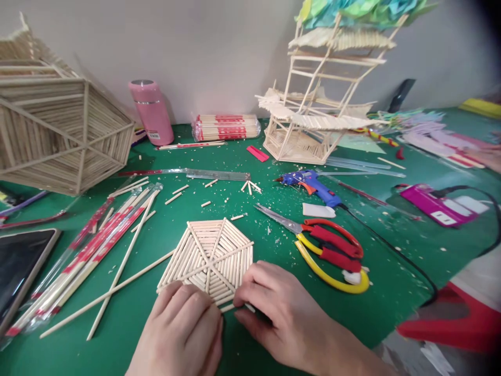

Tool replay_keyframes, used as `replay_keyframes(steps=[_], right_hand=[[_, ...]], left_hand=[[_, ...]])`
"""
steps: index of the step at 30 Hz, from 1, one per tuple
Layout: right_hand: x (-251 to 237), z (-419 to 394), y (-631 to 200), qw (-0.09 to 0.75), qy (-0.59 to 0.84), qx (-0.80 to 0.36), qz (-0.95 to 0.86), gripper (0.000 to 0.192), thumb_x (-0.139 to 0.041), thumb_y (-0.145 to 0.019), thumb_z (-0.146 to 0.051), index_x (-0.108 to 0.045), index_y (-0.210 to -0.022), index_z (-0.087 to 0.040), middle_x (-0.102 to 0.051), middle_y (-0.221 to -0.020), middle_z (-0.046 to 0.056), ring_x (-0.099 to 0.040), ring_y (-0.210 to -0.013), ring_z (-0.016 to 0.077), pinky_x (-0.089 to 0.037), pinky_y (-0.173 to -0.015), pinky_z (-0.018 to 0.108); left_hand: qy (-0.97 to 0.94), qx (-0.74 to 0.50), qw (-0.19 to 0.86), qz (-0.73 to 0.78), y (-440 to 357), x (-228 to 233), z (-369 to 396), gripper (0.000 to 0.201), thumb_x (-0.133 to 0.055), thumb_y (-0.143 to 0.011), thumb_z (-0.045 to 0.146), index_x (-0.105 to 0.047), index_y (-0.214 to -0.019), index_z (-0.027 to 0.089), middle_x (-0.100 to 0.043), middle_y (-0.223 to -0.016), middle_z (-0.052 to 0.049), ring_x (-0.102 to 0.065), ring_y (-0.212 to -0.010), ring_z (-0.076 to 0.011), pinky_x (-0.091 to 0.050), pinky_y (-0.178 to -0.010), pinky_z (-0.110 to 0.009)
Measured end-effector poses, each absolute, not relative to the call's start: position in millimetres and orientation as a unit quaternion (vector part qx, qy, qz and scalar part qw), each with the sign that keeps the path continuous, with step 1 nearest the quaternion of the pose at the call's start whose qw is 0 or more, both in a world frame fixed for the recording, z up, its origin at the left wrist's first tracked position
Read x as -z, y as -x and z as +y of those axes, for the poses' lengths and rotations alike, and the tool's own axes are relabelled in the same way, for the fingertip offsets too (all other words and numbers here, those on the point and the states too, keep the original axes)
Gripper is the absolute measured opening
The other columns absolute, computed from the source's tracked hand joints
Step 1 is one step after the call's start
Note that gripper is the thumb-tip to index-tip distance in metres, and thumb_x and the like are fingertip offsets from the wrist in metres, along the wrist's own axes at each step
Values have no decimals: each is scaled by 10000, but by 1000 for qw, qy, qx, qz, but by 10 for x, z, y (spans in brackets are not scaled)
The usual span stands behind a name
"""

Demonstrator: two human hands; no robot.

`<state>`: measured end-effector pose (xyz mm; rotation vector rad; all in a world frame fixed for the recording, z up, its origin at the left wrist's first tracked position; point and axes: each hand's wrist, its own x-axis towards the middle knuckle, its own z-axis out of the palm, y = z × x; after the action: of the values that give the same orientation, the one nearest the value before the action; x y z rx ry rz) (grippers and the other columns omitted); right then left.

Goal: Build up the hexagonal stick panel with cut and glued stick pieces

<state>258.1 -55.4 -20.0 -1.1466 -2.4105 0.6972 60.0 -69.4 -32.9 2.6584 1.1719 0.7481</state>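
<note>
A hexagonal panel of short wooden sticks (209, 250), with spokes meeting at its middle, lies flat on the green table. At its lower left edge, my left hand (183, 324) has its fingers curled together; whatever they hold is hidden. My right hand (274, 308) is closed at the lower right edge, thumb and forefinger pinching a short wooden stick (250, 308) that is mostly covered. Two long loose sticks (121, 271) cross to the left of the panel, one of them reaching its left edge.
Scissors (329, 245) and a blue glue gun (313, 183) lie to the right. Packaged chopsticks (94, 250) and a tablet-like device (27, 266) are at left. Behind stand a pink bottle (152, 115), a stick tower (313, 104) and a larger stick structure (58, 130). Stick scraps litter the table.
</note>
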Motion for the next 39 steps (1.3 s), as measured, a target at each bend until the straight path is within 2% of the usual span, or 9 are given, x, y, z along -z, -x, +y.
replay_keyframes(steps=[3,9,14,17,24,28,31,34,39], right_hand=[[200,-558,-2568,182,409,-242,-861,86,-498,-810,-136,-577,-817,-170,-540,-817,37,-473,-756,159,-370,-643,294],[187,-564,-2575,154,403,-239,-870,162,-431,-885,-172,-547,-773,-174,-524,-782,32,-454,-722,160,-364,-623,302],[98,-564,-2611,261,433,-329,-798,124,-416,-902,-179,-480,-797,-195,-504,-807,13,-473,-712,131,-382,-611,258],[45,-585,-2595,309,441,-411,-736,111,-413,-909,-207,-461,-809,-210,-479,-797,-7,-468,-668,105,-389,-590,224],[8,-614,-2435,376,434,-520,-632,216,-454,-894,-340,-445,-723,-208,-411,-701,-32,-411,-608,100,-367,-542,213],[46,-632,-2393,404,408,-557,-600,272,-464,-873,-427,-464,-727,-198,-398,-683,-32,-400,-603,99,-373,-529,210],[41,-657,-2466,392,445,-518,-616,240,-466,-870,-420,-481,-760,-207,-421,-665,-33,-439,-599,106,-401,-532,207],[12,-665,-2675,389,522,-407,-641,158,-470,-871,-374,-512,-875,-222,-512,-701,-16,-525,-639,125,-457,-574,213],[60,-582,-3241,373,620,-177,-667,147,-492,-855,-356,-531,-913,-226,-574,-729,13,-583,-632,148,-498,-560,237]], left_hand=[[-837,-316,142,424,-583,255,-671,175,-477,-779,36,-560,-843,177,-553,-765,-29,-521,-708,-142,-451,-661,-276],[-793,-378,166,448,-561,225,-663,213,-472,-800,27,-565,-936,163,-503,-862,-44,-509,-785,-133,-438,-687,-266],[-801,-377,143,441,-527,217,-702,252,-493,-802,56,-552,-1028,151,-496,-953,-76,-519,-866,-157,-459,-728,-286],[-815,-365,143,427,-521,194,-694,280,-552,-783,76,-558,-1048,165,-537,-938,-69,-559,-837,-152,-496,-707,-261],[-715,-450,353,402,-761,69,-653,304,-540,-826,119,-604,-1086,263,-595,-829,-17,-599,-695,-110,-521,-623,-222],[-666,-492,405,388,-841,43,-638,320,-558,-813,111,-631,-1048,316,-615,-809,-8,-592,-726,-118,-513,-609,-213],[-649,-505,411,394,-868,30,-640,265,-570,-806,128,-657,-984,305,-637,-813,-9,-600,-728,-124,-510,-621,-210],[-598,-499,453,434,-924,-3,-646,125,-585,-808,202,-693,-846,251,-673,-785,-20,-620,-709,-138,-505,-642,-213],[-352,-494,656,450,-1030,-64,-612,234,-630,-770,389,-702,-753,167,-668,-651,-31,-595,-617,-120,-492,-633,-223]])
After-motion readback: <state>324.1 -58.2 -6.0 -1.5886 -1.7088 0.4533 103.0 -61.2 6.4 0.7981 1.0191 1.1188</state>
